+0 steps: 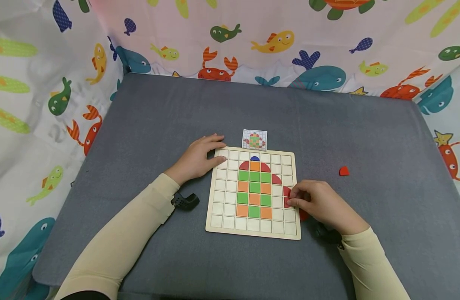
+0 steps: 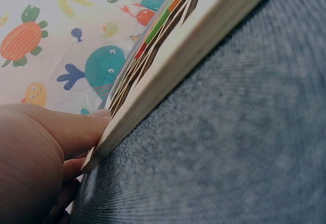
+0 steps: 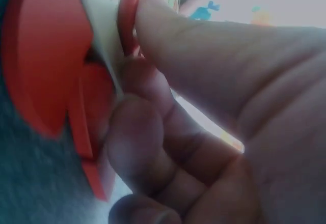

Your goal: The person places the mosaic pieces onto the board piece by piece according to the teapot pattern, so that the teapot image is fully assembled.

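A square wooden grid board [image 1: 219, 208] lies on the table, with green and orange square tiles, red quarter-circle tiles and a blue half-circle tile [image 1: 254, 158] in its cells. My left hand [image 1: 200, 157] grips the board's far left corner; its thumb [image 2: 84, 132] lies on the frame in the left wrist view. At the board's right edge my right hand [image 1: 319, 204] pinches a red quarter-circle tile [image 1: 287, 203] between thumb and fingers, over a right-hand cell. Just beyond it sits another red quarter-circle tile [image 1: 287, 191]. Fingers partly hide both.
A small pattern card [image 1: 254, 139] touches the board's far edge. Red pieces [image 3: 43, 56] lie beside the board under my right hand, mostly hidden from the head view. Farther right is a loose red piece [image 1: 344, 171]. A sea-animal curtain [image 1: 244, 37] borders the grey table [image 1: 177, 108].
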A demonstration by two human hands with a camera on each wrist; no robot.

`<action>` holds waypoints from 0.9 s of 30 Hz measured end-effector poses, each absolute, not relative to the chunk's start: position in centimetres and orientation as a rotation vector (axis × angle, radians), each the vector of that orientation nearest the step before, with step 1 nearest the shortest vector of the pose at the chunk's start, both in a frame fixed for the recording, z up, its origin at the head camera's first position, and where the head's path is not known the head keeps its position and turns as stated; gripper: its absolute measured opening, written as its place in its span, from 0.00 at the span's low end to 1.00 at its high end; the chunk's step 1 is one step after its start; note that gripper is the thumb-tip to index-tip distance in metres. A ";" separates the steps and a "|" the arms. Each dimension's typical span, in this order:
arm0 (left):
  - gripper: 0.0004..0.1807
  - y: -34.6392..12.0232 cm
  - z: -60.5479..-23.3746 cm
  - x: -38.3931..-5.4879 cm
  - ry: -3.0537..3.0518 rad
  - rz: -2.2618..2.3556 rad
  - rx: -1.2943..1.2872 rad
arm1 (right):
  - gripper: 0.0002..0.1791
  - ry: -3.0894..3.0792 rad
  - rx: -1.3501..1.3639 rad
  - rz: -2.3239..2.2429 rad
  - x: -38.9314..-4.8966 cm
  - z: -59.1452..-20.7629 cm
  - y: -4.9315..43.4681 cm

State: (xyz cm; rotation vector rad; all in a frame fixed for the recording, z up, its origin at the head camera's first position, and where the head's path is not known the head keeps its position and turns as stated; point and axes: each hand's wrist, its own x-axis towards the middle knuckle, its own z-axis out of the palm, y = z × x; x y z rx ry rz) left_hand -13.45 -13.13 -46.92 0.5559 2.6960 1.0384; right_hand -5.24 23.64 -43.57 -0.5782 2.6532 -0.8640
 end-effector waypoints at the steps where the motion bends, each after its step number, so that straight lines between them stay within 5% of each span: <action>1: 0.28 -13.1 -46.9 -13.4 2.696 1.039 0.555 | 0.08 2.660 -0.586 -0.875 -5.3 -43.5 23.9; 27: 0.28 -13.2 -47.2 -13.6 2.707 1.027 0.569 | 0.14 2.727 -0.599 -0.840 -5.3 -43.4 27.4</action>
